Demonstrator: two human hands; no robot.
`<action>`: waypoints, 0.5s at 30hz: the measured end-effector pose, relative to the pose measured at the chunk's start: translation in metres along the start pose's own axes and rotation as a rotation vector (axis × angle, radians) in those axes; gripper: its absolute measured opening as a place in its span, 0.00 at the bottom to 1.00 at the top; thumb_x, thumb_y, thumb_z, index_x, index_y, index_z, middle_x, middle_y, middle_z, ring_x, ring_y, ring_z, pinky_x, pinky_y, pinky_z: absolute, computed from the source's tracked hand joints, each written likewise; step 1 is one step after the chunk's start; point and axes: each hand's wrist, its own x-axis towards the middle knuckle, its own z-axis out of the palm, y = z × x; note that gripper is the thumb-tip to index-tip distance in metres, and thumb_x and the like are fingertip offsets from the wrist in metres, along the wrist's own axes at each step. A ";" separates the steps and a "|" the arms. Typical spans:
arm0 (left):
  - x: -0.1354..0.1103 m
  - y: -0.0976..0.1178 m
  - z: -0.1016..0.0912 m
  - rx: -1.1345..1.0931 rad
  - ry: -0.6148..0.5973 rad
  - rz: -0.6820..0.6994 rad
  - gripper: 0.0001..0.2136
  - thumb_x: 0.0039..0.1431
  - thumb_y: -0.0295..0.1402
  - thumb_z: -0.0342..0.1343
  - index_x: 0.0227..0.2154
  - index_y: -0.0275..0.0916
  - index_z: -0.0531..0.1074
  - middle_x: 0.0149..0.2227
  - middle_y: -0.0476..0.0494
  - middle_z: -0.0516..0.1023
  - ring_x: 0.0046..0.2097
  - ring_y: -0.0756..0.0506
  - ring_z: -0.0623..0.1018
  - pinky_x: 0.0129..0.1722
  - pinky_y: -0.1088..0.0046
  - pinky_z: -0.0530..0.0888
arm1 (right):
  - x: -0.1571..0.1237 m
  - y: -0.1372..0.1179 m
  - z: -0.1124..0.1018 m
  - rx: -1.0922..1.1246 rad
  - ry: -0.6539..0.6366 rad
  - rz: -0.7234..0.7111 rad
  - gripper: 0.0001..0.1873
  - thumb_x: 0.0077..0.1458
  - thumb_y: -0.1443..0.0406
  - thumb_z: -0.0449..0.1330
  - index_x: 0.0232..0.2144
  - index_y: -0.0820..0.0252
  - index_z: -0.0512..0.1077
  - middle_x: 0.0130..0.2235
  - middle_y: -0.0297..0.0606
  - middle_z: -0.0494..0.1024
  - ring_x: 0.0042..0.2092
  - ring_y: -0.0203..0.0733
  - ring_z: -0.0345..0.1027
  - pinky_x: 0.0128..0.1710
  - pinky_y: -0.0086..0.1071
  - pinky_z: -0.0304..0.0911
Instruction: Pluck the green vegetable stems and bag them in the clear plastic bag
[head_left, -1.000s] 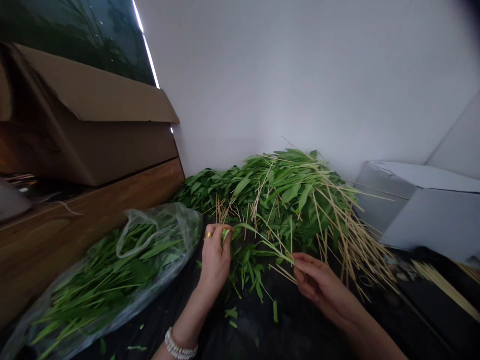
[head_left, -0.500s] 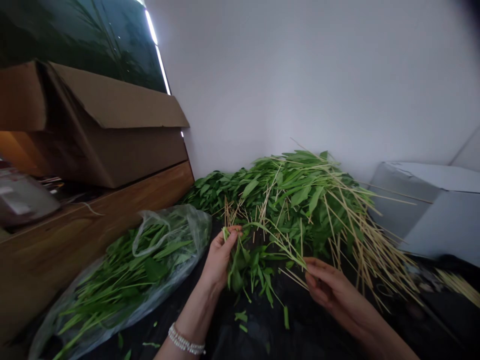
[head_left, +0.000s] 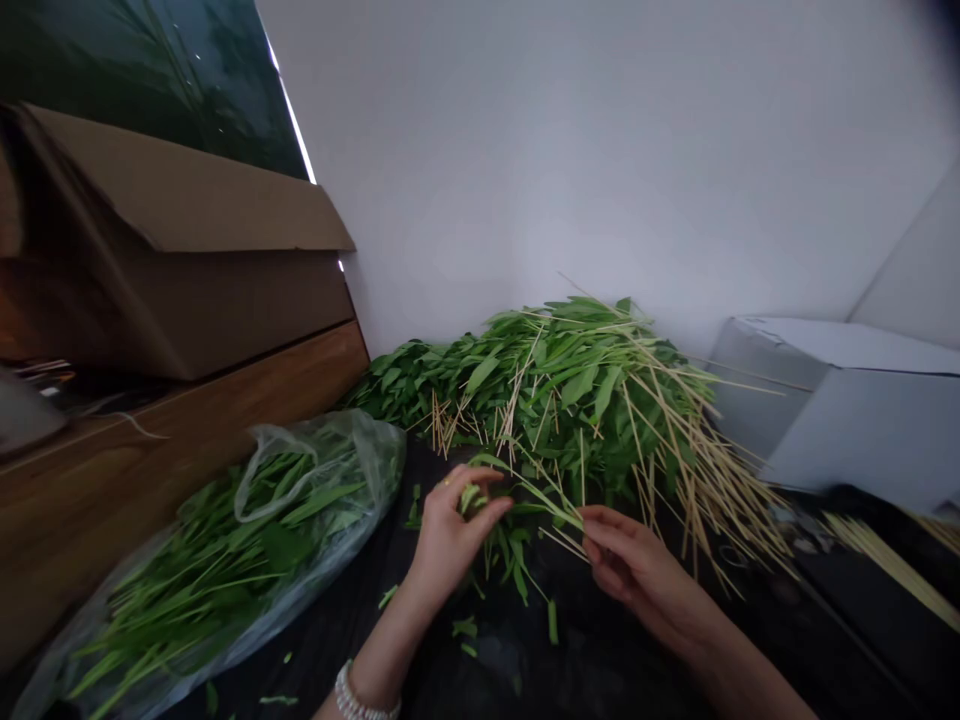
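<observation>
My right hand [head_left: 637,565] pinches a green leafy stem [head_left: 551,503] near its end, and the stem points up and left toward the other hand. Close to the stem's leaves is my left hand [head_left: 454,525], its thumb and fingers spread apart in a curve. A bit of green shows in the gap between them; whether it touches the fingers is hard to tell. Plucked leaves [head_left: 514,560] lie below and behind the hands. Beyond them rises a large heap of leafy greens [head_left: 570,365], with thin wooden sticks [head_left: 705,480] in and across it.
On the left lies a clear plastic bag [head_left: 379,450] filled with greens. An open cardboard box [head_left: 240,300] rests on a wooden ledge [head_left: 315,365]. A white box [head_left: 862,420] stands at right, with more sticks [head_left: 885,565] before it. Leaf scraps dot the black surface [head_left: 592,670].
My left hand has opened, letting go of the leaves it gripped, and moved closer to my right hand. The right hand still pinches the stem. The view has turned slightly right.
</observation>
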 end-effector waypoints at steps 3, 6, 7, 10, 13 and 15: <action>-0.007 0.000 0.007 0.183 -0.125 0.229 0.11 0.60 0.30 0.56 0.45 0.42 0.75 0.33 0.46 0.72 0.36 0.48 0.73 0.36 0.74 0.69 | 0.000 0.002 0.002 -0.095 0.000 -0.017 0.19 0.45 0.54 0.66 0.33 0.60 0.69 0.20 0.25 0.67 0.15 0.23 0.50 0.15 0.23 0.36; -0.012 -0.003 0.012 0.364 -0.227 0.340 0.14 0.62 0.28 0.52 0.49 0.44 0.72 0.36 0.45 0.73 0.37 0.48 0.74 0.35 0.74 0.70 | -0.001 0.004 0.004 -0.214 -0.011 -0.031 0.19 0.47 0.52 0.64 0.33 0.60 0.69 0.20 0.25 0.67 0.14 0.23 0.51 0.14 0.23 0.37; -0.013 -0.003 0.013 0.427 -0.258 0.354 0.14 0.62 0.28 0.52 0.50 0.44 0.72 0.36 0.45 0.73 0.36 0.48 0.74 0.34 0.74 0.70 | -0.001 0.005 0.005 -0.249 -0.019 -0.035 0.19 0.48 0.52 0.63 0.34 0.60 0.69 0.20 0.25 0.67 0.14 0.24 0.51 0.13 0.22 0.38; -0.014 -0.002 0.014 0.562 -0.334 0.369 0.13 0.61 0.26 0.52 0.48 0.43 0.72 0.36 0.46 0.73 0.35 0.47 0.74 0.34 0.74 0.70 | 0.000 0.007 0.006 -0.327 -0.030 -0.046 0.19 0.48 0.51 0.61 0.34 0.60 0.68 0.20 0.25 0.67 0.14 0.24 0.52 0.13 0.22 0.40; -0.013 0.001 0.013 0.615 -0.368 0.373 0.10 0.60 0.27 0.54 0.43 0.42 0.73 0.35 0.47 0.73 0.35 0.47 0.74 0.33 0.74 0.69 | 0.002 0.008 0.007 -0.367 -0.020 -0.057 0.20 0.47 0.50 0.61 0.34 0.60 0.68 0.20 0.24 0.66 0.14 0.25 0.52 0.12 0.22 0.41; -0.013 0.003 0.013 0.626 -0.379 0.367 0.06 0.58 0.27 0.56 0.38 0.41 0.74 0.33 0.47 0.73 0.35 0.46 0.74 0.33 0.73 0.69 | 0.002 0.008 0.007 -0.396 -0.021 -0.059 0.20 0.47 0.50 0.61 0.35 0.60 0.67 0.20 0.25 0.67 0.15 0.26 0.54 0.13 0.22 0.43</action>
